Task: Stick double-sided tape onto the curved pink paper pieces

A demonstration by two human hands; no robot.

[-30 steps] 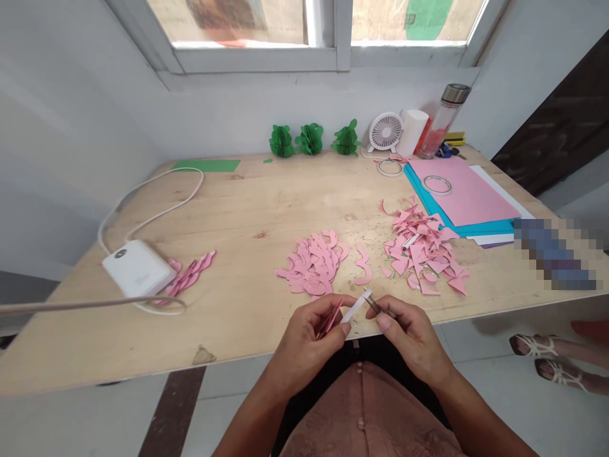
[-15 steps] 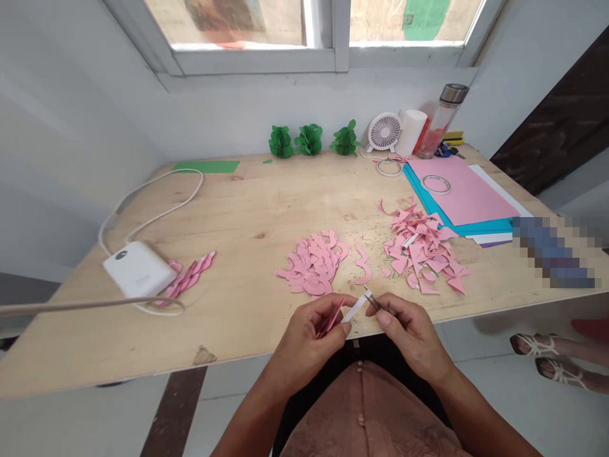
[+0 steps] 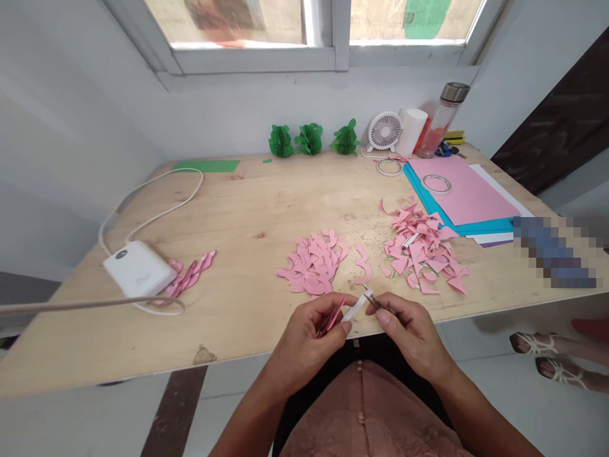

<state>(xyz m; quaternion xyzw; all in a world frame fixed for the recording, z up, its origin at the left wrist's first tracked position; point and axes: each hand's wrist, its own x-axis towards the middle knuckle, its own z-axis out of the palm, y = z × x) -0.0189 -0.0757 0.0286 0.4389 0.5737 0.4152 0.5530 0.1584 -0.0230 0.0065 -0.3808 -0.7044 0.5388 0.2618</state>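
Note:
My left hand [image 3: 311,330] is closed around a few folded pink paper pieces [image 3: 332,317]. Between its thumb and fingers it also pinches a narrow white strip [image 3: 356,307], which slants up to the right. My right hand [image 3: 406,327] grips what look like small scissors [image 3: 372,300], their metal tips at the strip's upper end; the handles are hidden in the fingers. Just beyond my hands lie a pile of scalloped pink paper cutouts [image 3: 314,263], a single wavy pink cutout [image 3: 363,265] and a heap of pink scraps [image 3: 423,251].
A white power bank [image 3: 143,273] with a cable rests at left on pink pieces [image 3: 193,276]. Green paper ornaments [image 3: 309,139], a small fan [image 3: 385,132] and a bottle [image 3: 442,124] line the wall. Tape rolls [image 3: 436,184] and coloured sheets [image 3: 466,200] lie right. Another person's feet [image 3: 547,358] show.
Both hands keep nearly the same place and grip, with the metal tips still at the end of the white strip. Nothing on the table has visibly moved.

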